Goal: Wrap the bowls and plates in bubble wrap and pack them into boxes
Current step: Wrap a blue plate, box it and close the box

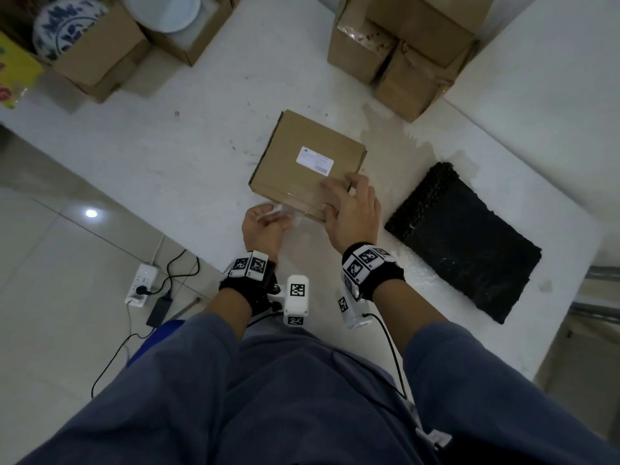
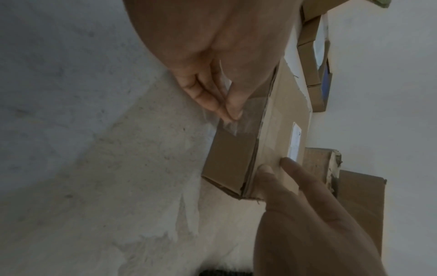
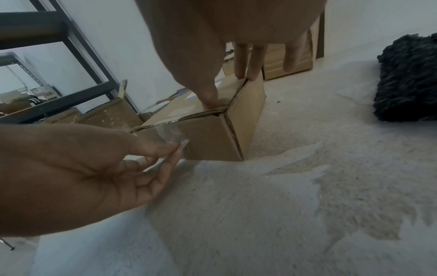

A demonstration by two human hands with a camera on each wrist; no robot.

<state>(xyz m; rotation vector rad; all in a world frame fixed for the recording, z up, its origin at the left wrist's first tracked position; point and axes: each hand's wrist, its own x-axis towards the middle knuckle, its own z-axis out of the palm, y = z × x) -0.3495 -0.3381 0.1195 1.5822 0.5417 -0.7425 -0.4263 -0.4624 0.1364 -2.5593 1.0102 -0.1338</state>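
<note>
A closed cardboard box (image 1: pixel 302 159) with a white label lies in the middle of the white table (image 1: pixel 167 146). A strip of clear tape (image 1: pixel 285 211) runs from its lid down over the near side. My left hand (image 1: pixel 268 219) pinches the loose end of the tape (image 2: pixel 238 119) between thumb and fingers, just off the box's near face (image 3: pixel 208 138). My right hand (image 1: pixel 345 199) lies on the box's near right corner. Its thumb and straight fingers (image 3: pixel 246 74) press down on the lid edges (image 2: pixel 279 130). No bowl, plate or bubble wrap is in either hand.
Open boxes at the back left hold a blue-patterned plate (image 1: pixel 63 28) and a white dish (image 1: pixel 164 11). Stacked cartons (image 1: pixel 402 45) stand at the back right. A black mat (image 1: pixel 463 239) lies right of my hands. The table's left edge drops to a floor with a power strip (image 1: pixel 141 283).
</note>
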